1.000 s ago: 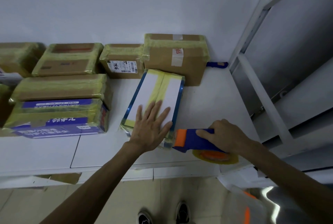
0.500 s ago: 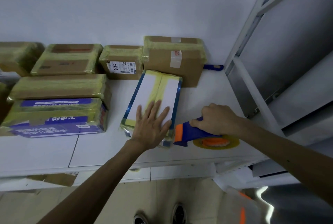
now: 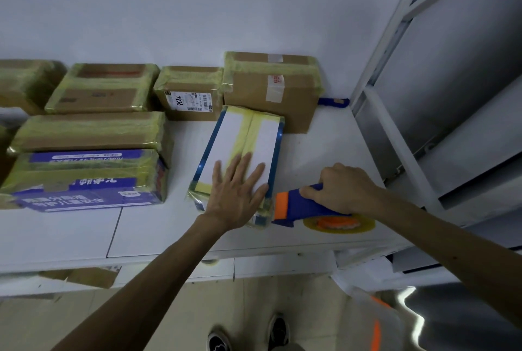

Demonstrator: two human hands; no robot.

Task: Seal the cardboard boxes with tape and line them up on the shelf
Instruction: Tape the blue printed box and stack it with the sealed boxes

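Pressing flat on the near end of the white taped box [image 3: 243, 150], the left hand [image 3: 236, 195] has fingers spread; right hand [image 3: 343, 191] grips the blue-orange tape dispenser [image 3: 296, 205] just right of it; taped cardboard boxes [image 3: 271, 88] line the shelf [image 3: 158, 226] far side.

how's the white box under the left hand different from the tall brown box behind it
The white box is white-topped with blue edges; the brown box is bare cardboard. The white box lies low and skewed to the wall; the brown box stands taller, square against it. The left hand presses flat on the white box; no hand touches the brown box. Both wear yellowish tape and sit on the shelf.
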